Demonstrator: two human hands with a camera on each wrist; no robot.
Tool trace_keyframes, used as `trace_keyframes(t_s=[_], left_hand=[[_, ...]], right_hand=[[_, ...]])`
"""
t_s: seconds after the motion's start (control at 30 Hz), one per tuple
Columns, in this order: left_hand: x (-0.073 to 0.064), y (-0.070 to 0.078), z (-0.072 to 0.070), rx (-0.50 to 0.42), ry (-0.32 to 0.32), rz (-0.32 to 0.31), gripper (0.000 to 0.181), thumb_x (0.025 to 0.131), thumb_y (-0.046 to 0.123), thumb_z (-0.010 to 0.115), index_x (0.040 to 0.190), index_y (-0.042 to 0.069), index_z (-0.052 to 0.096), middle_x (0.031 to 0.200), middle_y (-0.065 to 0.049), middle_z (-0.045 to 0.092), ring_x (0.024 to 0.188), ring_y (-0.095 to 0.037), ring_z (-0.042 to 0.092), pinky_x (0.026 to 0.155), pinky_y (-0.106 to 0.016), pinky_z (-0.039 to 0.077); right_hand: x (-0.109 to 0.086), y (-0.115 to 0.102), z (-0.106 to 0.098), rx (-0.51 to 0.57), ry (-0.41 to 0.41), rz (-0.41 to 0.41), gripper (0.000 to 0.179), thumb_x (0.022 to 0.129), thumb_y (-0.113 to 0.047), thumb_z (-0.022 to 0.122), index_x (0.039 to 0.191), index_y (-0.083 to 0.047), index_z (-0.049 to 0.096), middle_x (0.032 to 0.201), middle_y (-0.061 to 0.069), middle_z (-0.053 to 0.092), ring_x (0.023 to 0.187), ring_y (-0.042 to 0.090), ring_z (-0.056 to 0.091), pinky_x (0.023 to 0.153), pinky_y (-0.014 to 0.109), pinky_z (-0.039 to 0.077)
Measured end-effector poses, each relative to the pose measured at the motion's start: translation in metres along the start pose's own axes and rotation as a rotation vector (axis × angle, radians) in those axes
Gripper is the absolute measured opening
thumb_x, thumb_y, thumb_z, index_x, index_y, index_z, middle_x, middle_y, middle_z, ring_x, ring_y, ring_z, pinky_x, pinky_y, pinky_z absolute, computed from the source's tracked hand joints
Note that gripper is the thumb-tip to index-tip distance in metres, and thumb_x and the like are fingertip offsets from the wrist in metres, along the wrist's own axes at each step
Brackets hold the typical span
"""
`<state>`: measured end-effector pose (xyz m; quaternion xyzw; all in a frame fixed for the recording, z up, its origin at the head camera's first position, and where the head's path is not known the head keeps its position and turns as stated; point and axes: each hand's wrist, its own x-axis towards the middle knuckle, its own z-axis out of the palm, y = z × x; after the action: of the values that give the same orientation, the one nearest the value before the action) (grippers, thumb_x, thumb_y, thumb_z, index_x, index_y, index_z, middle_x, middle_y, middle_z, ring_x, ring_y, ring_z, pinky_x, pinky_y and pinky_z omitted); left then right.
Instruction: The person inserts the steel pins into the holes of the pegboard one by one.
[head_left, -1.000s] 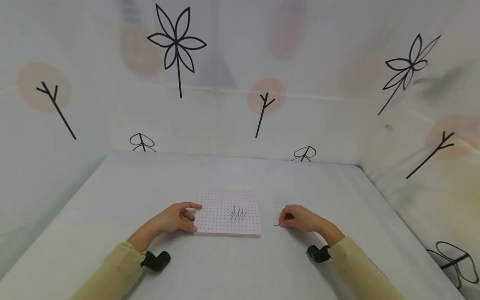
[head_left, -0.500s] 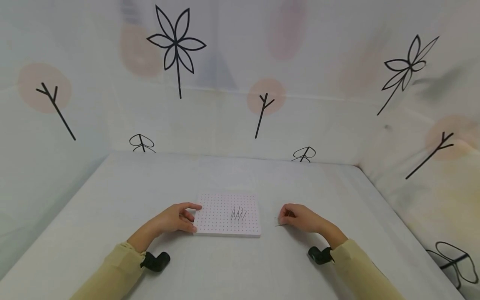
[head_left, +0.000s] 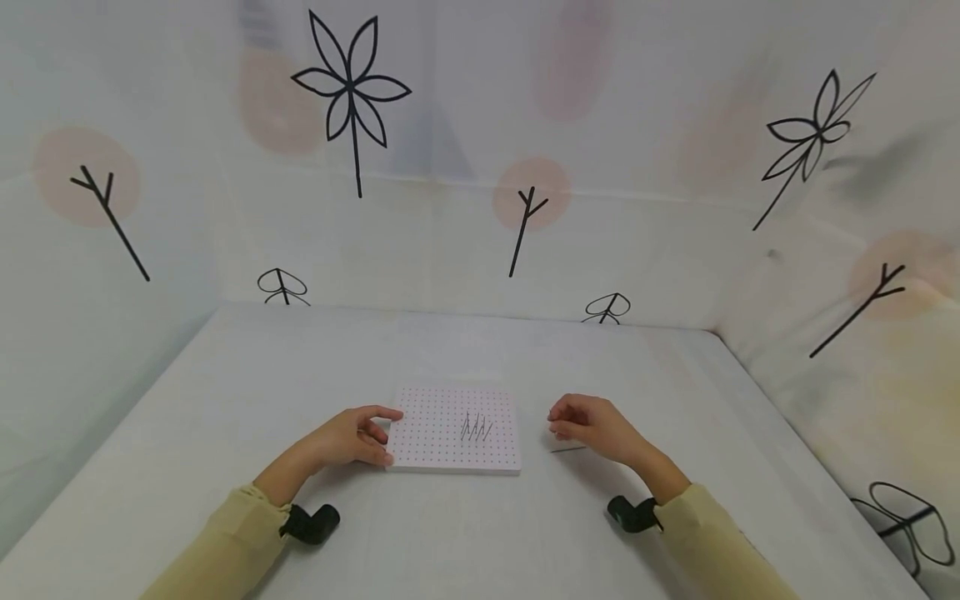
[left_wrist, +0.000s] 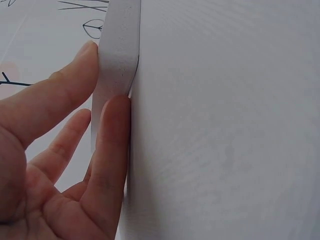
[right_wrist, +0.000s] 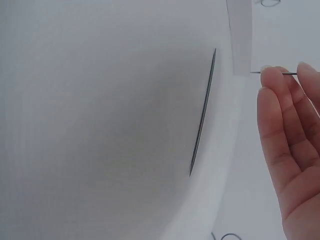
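A pale pegboard (head_left: 427, 425) with rows of small holes lies on the table. Several thin dark needles (head_left: 477, 427) stand in its right half, leaning slightly. My left hand (head_left: 345, 437) rests at the board's left side with fingers spread, thumb at the near corner, another finger farther along the edge; in the left wrist view its fingertips (left_wrist: 116, 107) touch the board's side. To the right of the board, my right hand (head_left: 596, 427) pinches a thin pointed needle (right_wrist: 289, 74) between thumb and fingertips, raised above the table. Beneath that hand, another needle (right_wrist: 203, 110) lies flat.
A white cloth covers the table (head_left: 450, 533). Behind it and at the sides rises a pale curtain (head_left: 442, 242) printed with black plant outlines. A dark wrist camera (head_left: 315, 523) sits on the left wrist and another camera (head_left: 632, 514) on the right one.
The right hand has lifted off the table and shifted slightly left, now with a needle pinched in it. The needle left on the table shows more fully. Left hand and board have stayed put.
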<state>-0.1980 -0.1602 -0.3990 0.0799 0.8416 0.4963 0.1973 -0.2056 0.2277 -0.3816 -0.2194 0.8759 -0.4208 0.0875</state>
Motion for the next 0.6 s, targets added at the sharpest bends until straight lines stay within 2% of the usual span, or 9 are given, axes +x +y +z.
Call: trace_keyframes(t_s=[0.23, 0.37, 0.6], left_hand=[[-0.001, 0.002, -0.001, -0.004, -0.018, 0.017, 0.066, 0.069, 0.006, 0.082, 0.128, 0.006, 0.054, 0.093, -0.009, 0.055, 0.077, -0.017, 0.059, 0.070, -0.030, 0.047], [-0.001, 0.001, -0.001, -0.005, -0.027, 0.022, 0.066, 0.069, 0.007, 0.082, 0.128, 0.006, 0.053, 0.093, -0.009, 0.055, 0.077, -0.017, 0.059, 0.070, -0.029, 0.047], [-0.001, 0.001, 0.000, -0.005, -0.012, 0.012, 0.066, 0.068, 0.006, 0.082, 0.128, 0.007, 0.054, 0.092, -0.009, 0.055, 0.077, -0.017, 0.059, 0.070, -0.030, 0.046]], right_hand=[[-0.003, -0.028, 0.007, 0.073, 0.032, -0.026, 0.006, 0.086, 0.004, 0.062, 0.091, 0.005, 0.058, 0.086, 0.020, 0.063, 0.078, 0.039, 0.063, 0.070, 0.045, 0.050], [-0.005, -0.043, 0.010, 0.086, 0.035, -0.029, 0.007, 0.085, 0.005, 0.063, 0.089, 0.005, 0.058, 0.086, 0.021, 0.063, 0.079, 0.039, 0.063, 0.070, 0.044, 0.051], [-0.002, -0.050, 0.017, 0.098, 0.037, -0.038, 0.007, 0.085, 0.003, 0.064, 0.088, 0.004, 0.058, 0.085, 0.018, 0.063, 0.079, 0.039, 0.062, 0.070, 0.047, 0.050]])
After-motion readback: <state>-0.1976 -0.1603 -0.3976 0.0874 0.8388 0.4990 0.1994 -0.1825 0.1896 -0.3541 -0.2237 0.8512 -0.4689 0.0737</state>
